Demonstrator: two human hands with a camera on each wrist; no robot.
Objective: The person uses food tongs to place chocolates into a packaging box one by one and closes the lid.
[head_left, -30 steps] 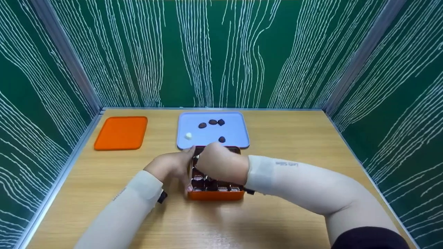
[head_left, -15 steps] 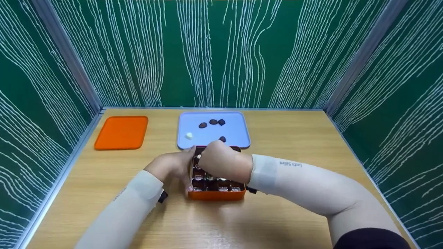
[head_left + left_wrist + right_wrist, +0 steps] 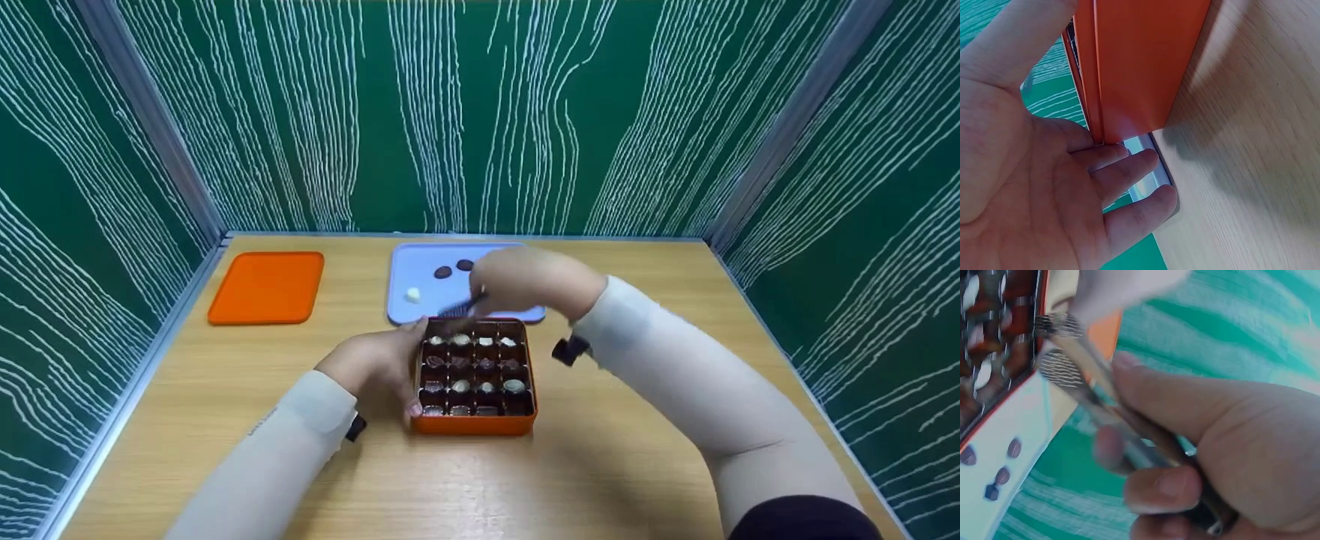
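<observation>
An orange-walled box (image 3: 474,426) with a dark divided insert stands on the table. White and dark chocolates (image 3: 514,386) fill its back rows; the front row shows bare compartments. My left hand (image 3: 382,360) grips the box's left side, thumb at the near corner and fingers by the far corner; the left wrist view shows these fingers (image 3: 1134,219) bent there. My right hand (image 3: 529,279) holds metal tongs (image 3: 1112,413) above the box's far edge. Their ridged tips are apart, with nothing visible between them. Behind, a pale blue tray (image 3: 409,259) carries dark chocolates (image 3: 442,272) and a white chocolate (image 3: 413,295).
A flat orange tray (image 3: 266,289) lies at the back left of the wooden table (image 3: 637,300). Green walls (image 3: 517,135) with pale streaks enclose the table at the back and both sides. My right hand covers part of the blue tray.
My right hand has lifted from over the box and moved away toward the blue tray, with the tongs in it. The box's chocolates are now uncovered. My left hand stays on the box.
</observation>
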